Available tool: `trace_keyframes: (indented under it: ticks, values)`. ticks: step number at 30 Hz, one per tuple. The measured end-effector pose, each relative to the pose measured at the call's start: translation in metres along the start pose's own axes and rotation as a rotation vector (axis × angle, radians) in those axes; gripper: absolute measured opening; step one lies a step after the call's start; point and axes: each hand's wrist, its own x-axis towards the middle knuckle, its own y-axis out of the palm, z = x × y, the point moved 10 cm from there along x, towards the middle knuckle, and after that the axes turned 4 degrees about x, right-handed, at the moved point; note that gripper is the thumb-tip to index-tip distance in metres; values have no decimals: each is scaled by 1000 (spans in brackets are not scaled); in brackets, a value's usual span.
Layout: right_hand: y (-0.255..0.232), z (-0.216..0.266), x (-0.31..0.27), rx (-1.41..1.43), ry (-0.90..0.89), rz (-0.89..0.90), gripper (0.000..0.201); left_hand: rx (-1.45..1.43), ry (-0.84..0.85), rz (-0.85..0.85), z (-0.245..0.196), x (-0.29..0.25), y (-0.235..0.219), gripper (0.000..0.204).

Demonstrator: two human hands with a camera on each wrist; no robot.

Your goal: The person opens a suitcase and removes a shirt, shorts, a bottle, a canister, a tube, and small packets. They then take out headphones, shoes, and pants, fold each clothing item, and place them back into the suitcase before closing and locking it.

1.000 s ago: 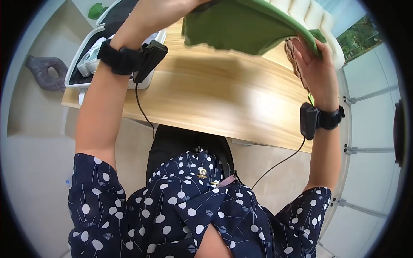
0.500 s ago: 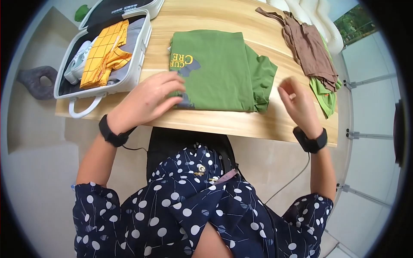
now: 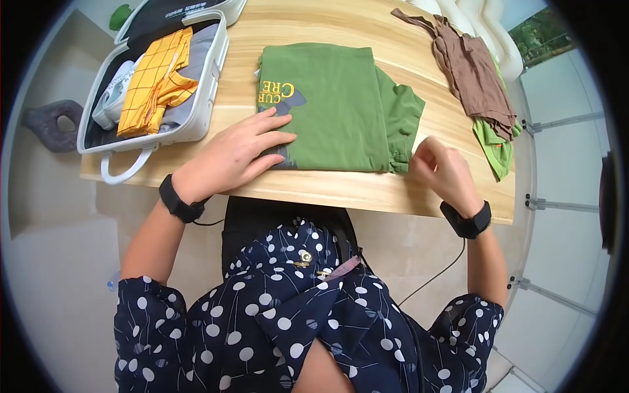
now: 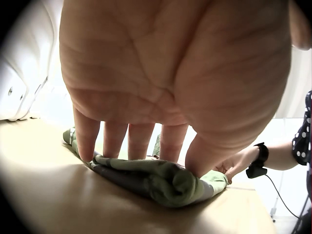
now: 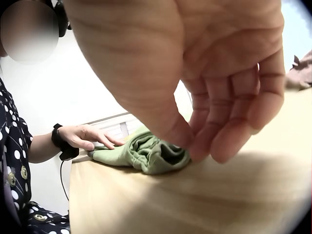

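A folded green T-shirt (image 3: 334,111) with yellow lettering lies on the wooden table in front of me. My left hand (image 3: 239,154) rests on its left edge, fingers straight and spread over the dark print. In the left wrist view those fingertips press onto the layered edge (image 4: 175,185) of the cloth. At the lower right corner, my right hand (image 3: 445,170) has its fingers curled, thumb and index finger pinching at the bunched sleeve (image 3: 401,124). The right wrist view shows the rolled end (image 5: 158,158) of the shirt right at those fingertips.
An open white suitcase (image 3: 213,98) stands at the table's left, holding a folded yellow checked garment (image 3: 154,85) and white shoes (image 3: 114,92). Brown clothing (image 3: 475,82) lies on the right over a bright green garment (image 3: 493,150). The table's front edge is close to my body.
The green T-shirt came down from being held up and now lies folded on the table. Over the last half second, my left hand settled onto it and my right moved left to the sleeve.
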Motion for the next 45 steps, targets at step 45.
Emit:
trace_keyframes:
  ticks: [45]
  values:
    - [-37,19,25,-56,-230,-149,8,310,58,75,10,137,45,70]
